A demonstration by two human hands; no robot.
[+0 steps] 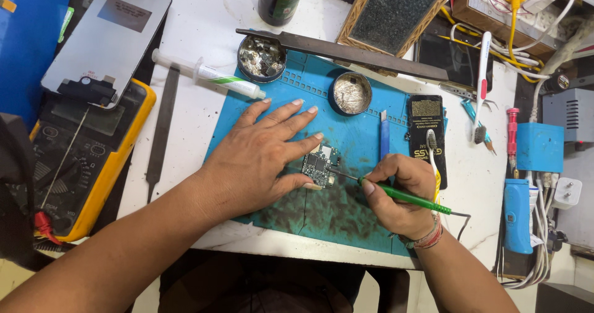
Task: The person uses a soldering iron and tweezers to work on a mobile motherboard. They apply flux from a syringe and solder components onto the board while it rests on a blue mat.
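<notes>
A small circuit board lies on a blue work mat at the middle of the bench. My left hand rests flat on the mat with fingers spread; its thumb and index finger press the board's edges. My right hand grips a green-handled soldering iron like a pen. The iron's metal tip touches the right side of the board. A dark cord runs from the iron's rear toward the bench's front edge.
Two round tins sit on the mat's far edge beside a white syringe. A yellow multimeter and a phone screen panel lie at left. Files, a toothbrush, a red screwdriver and blue boxes crowd the right.
</notes>
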